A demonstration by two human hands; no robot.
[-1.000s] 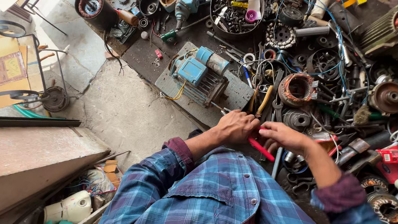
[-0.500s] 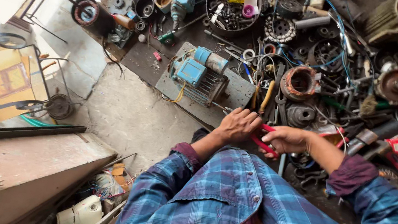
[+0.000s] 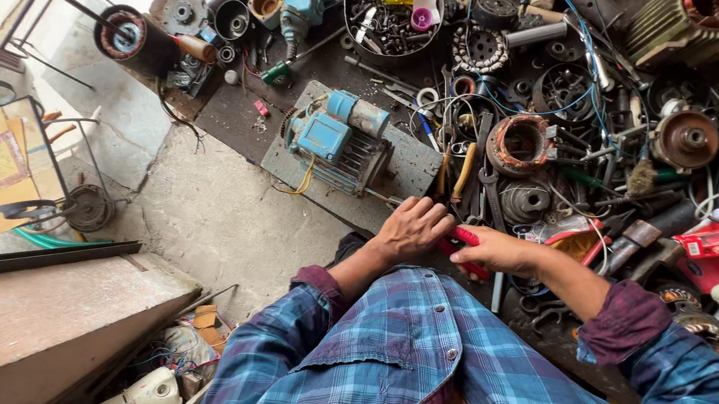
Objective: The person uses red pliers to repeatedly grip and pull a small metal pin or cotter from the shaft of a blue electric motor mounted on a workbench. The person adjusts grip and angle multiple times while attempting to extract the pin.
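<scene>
The person bends over a cluttered workbench (image 3: 234, 109) with both hands brought together at its near edge. The left hand (image 3: 411, 228) is curled, knuckles up, its fingers closed around something small that cannot be made out. The right hand (image 3: 492, 250) lies just beside it, touching or nearly so, and grips the red-handled pliers (image 3: 468, 239), whose handles show between the 2 hands; the nose of the tool is hidden under the left hand.

Judging by this, the step in hand is a close gripping or cutting job on a small part held in the left fingers. The next move calls for a steady squeeze of the handles while the left hand keeps the piece from turning.

Room is tight. Directly ahead of the left hand sits the blue electric motor (image 3: 336, 135) on its grey base plate, and a wound copper stator (image 3: 517, 144) lies ahead of the right hand, with yellow-handled tools and loose wires between. The bench edge runs just under the wrists, so anything dropped could fall to the concrete floor (image 3: 230, 214). Open room lies only toward the person's body and to the left, beyond the bench edge.
</scene>
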